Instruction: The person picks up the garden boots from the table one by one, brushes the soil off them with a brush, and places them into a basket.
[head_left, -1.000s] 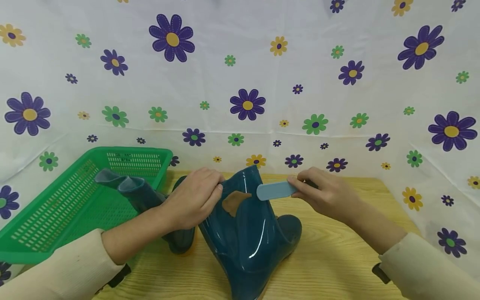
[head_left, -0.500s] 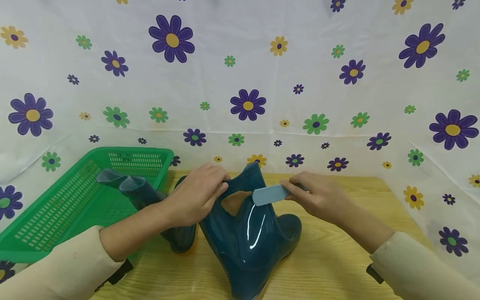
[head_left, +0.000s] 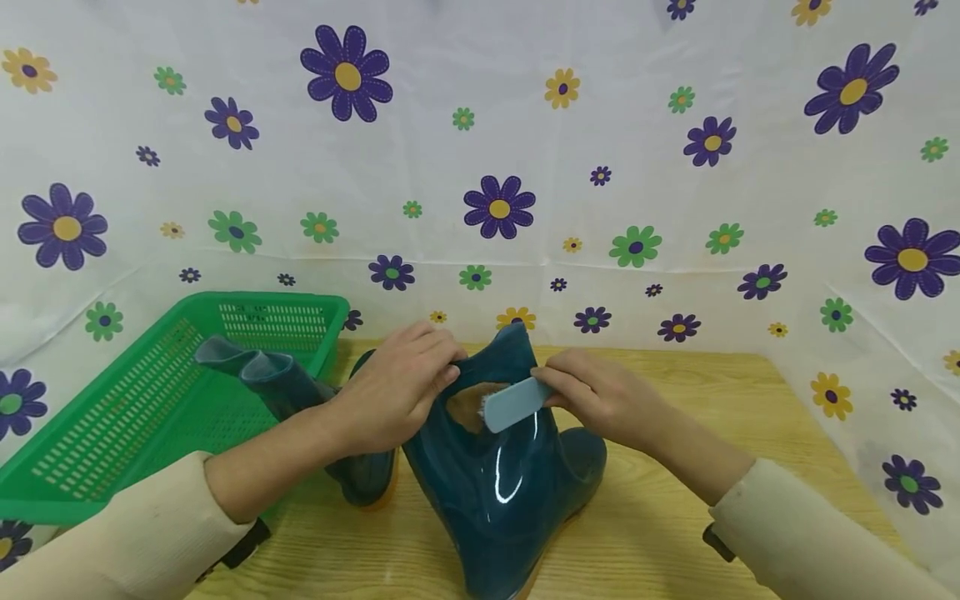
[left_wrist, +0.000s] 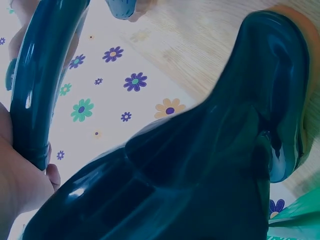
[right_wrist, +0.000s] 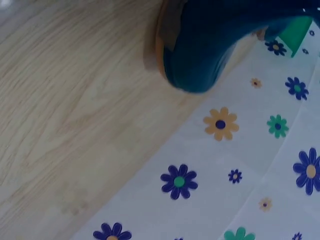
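Observation:
A glossy dark teal rubber boot stands on the table in front of me, its upper part bearing a brown patch. My left hand grips the top of the boot's shaft at its left side. My right hand holds a light blue brush, back facing me, with its pale bristles at the right side of the brown patch. In the left wrist view, the left hand curls at a teal boot shaft. The right hand is out of the right wrist view.
A green plastic basket stands at the left. Beside it another teal boot with an orange sole is partly hidden by my left arm, and two boot tops overlap the basket. A flower-patterned cloth hangs behind the wooden table.
My right hand has moved left and slightly down with the brush, from the boot's right edge to the brown patch. The left hand keeps its grip on the boot top.

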